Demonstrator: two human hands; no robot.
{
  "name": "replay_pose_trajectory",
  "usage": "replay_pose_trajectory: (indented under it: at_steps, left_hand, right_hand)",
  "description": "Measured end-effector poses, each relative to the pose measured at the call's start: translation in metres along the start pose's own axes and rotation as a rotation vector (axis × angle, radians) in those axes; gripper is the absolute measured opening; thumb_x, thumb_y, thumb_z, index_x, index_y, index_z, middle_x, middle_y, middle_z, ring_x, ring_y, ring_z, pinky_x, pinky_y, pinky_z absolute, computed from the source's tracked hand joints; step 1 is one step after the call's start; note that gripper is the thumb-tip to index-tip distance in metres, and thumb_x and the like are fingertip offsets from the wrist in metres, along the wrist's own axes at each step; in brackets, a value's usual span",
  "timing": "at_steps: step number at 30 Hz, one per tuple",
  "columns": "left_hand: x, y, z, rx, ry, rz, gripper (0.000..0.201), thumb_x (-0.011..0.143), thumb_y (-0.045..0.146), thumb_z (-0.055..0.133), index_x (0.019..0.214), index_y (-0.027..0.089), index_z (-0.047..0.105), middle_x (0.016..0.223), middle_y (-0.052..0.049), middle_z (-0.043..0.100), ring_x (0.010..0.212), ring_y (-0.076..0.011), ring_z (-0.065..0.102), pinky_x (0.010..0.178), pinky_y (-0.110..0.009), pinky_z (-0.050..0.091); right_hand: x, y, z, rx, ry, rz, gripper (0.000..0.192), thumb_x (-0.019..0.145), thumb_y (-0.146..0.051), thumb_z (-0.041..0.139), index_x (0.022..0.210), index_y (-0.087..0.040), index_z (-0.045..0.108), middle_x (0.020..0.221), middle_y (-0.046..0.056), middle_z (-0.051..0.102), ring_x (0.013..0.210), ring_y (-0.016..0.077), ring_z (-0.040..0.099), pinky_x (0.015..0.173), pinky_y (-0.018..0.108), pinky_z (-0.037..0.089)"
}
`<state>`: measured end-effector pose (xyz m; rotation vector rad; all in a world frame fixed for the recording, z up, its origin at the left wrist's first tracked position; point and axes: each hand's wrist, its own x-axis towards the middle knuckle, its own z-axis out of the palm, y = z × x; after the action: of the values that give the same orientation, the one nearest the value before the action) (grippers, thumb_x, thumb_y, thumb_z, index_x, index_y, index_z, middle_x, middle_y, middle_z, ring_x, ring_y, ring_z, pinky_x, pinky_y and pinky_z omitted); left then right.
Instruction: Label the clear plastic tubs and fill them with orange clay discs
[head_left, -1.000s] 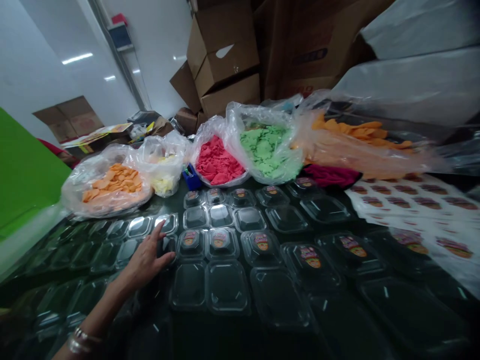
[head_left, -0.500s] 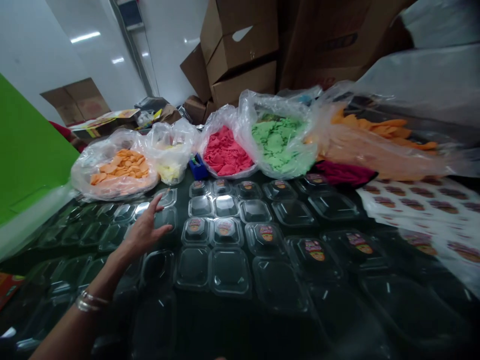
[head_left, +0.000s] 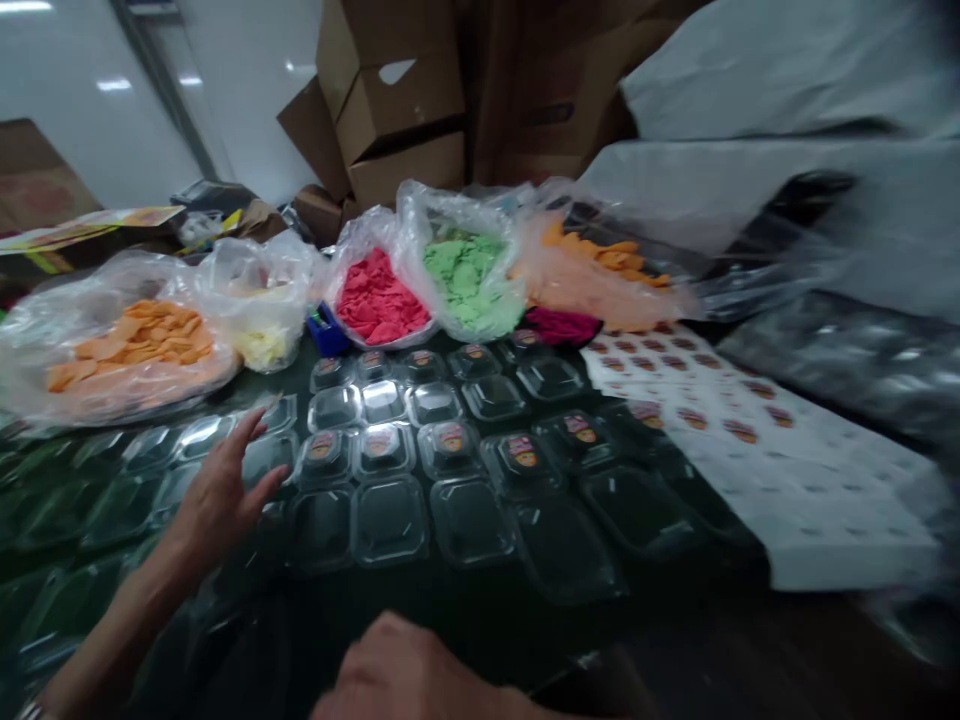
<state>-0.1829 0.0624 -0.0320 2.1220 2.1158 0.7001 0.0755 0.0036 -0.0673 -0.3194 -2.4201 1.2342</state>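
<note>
Right hand [head_left: 409,672] further into view, grip unclear, left hand [head_left: 217,495], grip spread, plastic containers [head_left: 390,520] around, bags [head_left: 416,225] behind

From where I stand: bare strip of dark tabletop [head_left: 487,615] between the front row of shallow, clear plastic containers [head_left: 390,520] and the bare right hand [head_left: 412,672]. Open air above most containers; bare left hand [head_left: 221,490] takes up the left side. 5 bulging translucent plastic bags [head_left: 247,262] block the far edge, brown cardboard boxes [head_left: 405,110] behind. White printed sticker sheets [head_left: 810,530] lie flat at right, passable overhead.
</note>
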Motion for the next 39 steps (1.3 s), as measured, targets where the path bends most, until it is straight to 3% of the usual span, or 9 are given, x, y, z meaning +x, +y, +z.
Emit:
replay_pose_trajectory:
  at_steps: [4,7,13,19,23,26,28,34,39]
  left_hand:
    - [-0.027,0.014,0.018,-0.123,-0.195,0.148,0.079,0.081,0.048,0.055,0.148,0.032,0.016,0.131,-0.010,0.058,0.111,-0.0305,0.061,0.095,-0.048,0.048]
    - [-0.039,0.017,0.034,-0.130,-0.237,0.205,0.080,0.078,0.044,0.059,0.147,0.034,0.018,0.134,-0.009,0.056,0.111,-0.0303,0.061,0.094,-0.046,0.050]
    - [-0.054,0.035,0.039,-0.104,-0.213,0.188,0.078,0.078,0.031,0.061,0.146,0.031,0.023,0.135,-0.010,0.054,0.115,-0.0296,0.058,0.098,-0.049,0.046]
    - [-0.056,0.059,0.011,-0.263,-0.379,0.061,0.088,0.076,0.022,0.064,0.148,0.032,0.015,0.149,-0.011,0.038,0.129,-0.0280,0.046,0.107,-0.052,0.035]
    - [-0.030,0.040,-0.030,-0.475,-0.258,-0.094,0.070,0.080,0.030,0.061,0.143,0.030,0.032,0.142,-0.010,0.048,0.126,-0.0283,0.047,0.103,-0.048,0.040]
    - [0.003,0.010,-0.061,-0.588,-0.076,-0.287,0.046,0.075,0.039,0.062,0.116,0.018,0.059,0.121,-0.011,0.063,0.108,-0.0280,0.058,0.089,-0.042,0.048]
    - [0.023,-0.008,-0.074,-0.631,-0.016,-0.377,0.037,0.069,0.039,0.065,0.098,0.015,0.064,0.105,-0.009,0.068,0.093,-0.0242,0.062,0.082,-0.037,0.049]
    - [0.060,-0.031,-0.071,-0.745,-0.006,-0.355,0.043,0.064,0.037,0.063,0.102,0.017,0.058,0.100,-0.006,0.066,0.092,-0.0208,0.062,0.079,-0.032,0.049]
    - [0.070,-0.045,-0.061,-0.736,0.012,-0.334,0.036,0.062,0.035,0.060,0.092,0.016,0.063,0.096,-0.007,0.068,0.092,-0.0241,0.061,0.078,-0.035,0.048]
  right_hand:
    - [0.001,-0.014,-0.053,-0.474,0.232,0.093,0.032,0.087,-0.027,0.060,0.116,-0.015,0.055,0.125,0.013,0.055,0.117,0.0285,0.047,0.101,0.048,0.035]
    - [0.001,-0.014,-0.072,-0.670,0.203,0.249,0.031,0.088,-0.023,0.059,0.116,-0.013,0.053,0.130,0.017,0.050,0.122,0.0312,0.042,0.104,0.055,0.033]
    - [-0.008,-0.001,-0.067,-0.711,0.096,0.278,0.022,0.091,-0.015,0.048,0.111,-0.016,0.056,0.128,0.012,0.054,0.121,0.0286,0.046,0.106,0.053,0.035]
    - [-0.005,0.008,-0.064,-0.676,0.043,0.366,0.036,0.082,-0.014,0.060,0.118,-0.020,0.057,0.135,0.010,0.052,0.123,0.0328,0.046,0.106,0.057,0.034]
    - [-0.003,0.015,-0.062,-0.665,0.011,0.352,0.042,0.076,-0.012,0.063,0.117,-0.022,0.059,0.136,0.010,0.052,0.125,0.0342,0.044,0.106,0.059,0.033]
    - [-0.004,0.016,-0.064,-0.658,0.015,0.343,0.043,0.075,-0.013,0.064,0.117,-0.023,0.059,0.137,0.011,0.051,0.128,0.0353,0.041,0.105,0.061,0.032]
    - [-0.002,0.011,-0.070,-0.649,0.014,0.338,0.041,0.077,-0.015,0.064,0.117,-0.023,0.059,0.137,0.011,0.050,0.129,0.0357,0.040,0.106,0.062,0.031]
    - [0.045,-0.028,-0.103,-0.652,-0.140,0.227,0.023,0.082,-0.025,0.068,0.104,-0.018,0.062,0.116,0.008,0.062,0.114,0.0287,0.051,0.104,0.051,0.036]
    - [0.123,-0.011,-0.115,-0.802,-0.302,0.116,0.018,0.086,-0.028,0.063,0.097,-0.014,0.064,0.102,0.010,0.066,0.098,0.0266,0.060,0.091,0.041,0.044]
